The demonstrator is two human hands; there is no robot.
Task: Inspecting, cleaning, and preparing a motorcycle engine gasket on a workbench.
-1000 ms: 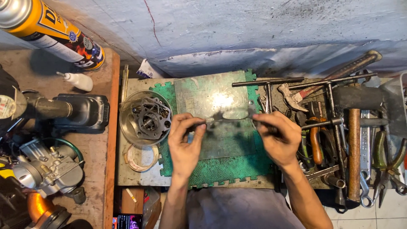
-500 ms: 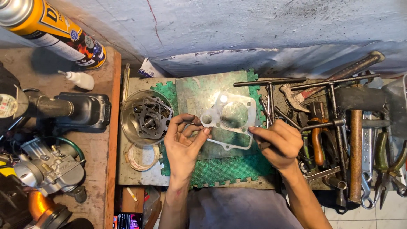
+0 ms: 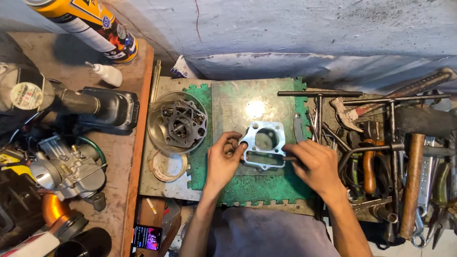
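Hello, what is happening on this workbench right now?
A person holds a flat grey metal gasket with a large round hole over a worn green mat. The left hand grips its left edge; the right hand presses a thin tool against its right side. A clear bowl of engine parts sits left.

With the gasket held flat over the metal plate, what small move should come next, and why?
Probably lower the pale gasket flat onto the metal plate. The left hand pinches its left edge and the right hand holds a thin tool at its right edge, so a supported surface would likely steady the work.
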